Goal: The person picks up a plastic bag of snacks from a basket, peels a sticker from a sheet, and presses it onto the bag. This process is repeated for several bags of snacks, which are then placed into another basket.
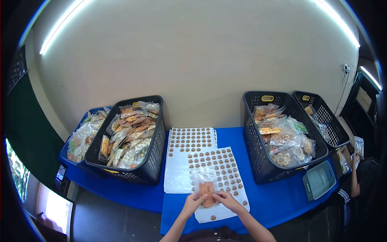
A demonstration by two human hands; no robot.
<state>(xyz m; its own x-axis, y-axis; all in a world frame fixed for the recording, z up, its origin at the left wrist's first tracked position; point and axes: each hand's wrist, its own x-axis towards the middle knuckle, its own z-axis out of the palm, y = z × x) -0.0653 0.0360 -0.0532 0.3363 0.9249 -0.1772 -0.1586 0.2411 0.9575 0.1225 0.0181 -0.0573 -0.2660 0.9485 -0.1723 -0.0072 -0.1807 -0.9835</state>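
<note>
Over the white paper sheet [225, 213] of round brown stickers [213, 218], left hand [194, 201] and right hand [226, 200] pinch a clear plastic bag [204, 174] of orange-brown sticks [207, 188], which could slip if either pinch loosens.

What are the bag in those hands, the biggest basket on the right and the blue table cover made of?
Bag: thin, shiny plastic, likely; it glints and is see-through.
Basket: probably hard, dullish plastic; stiff sides with neat holes.
Blue table cover: maybe matt cloth, since it shows little shine, but it could be plastic.
</note>
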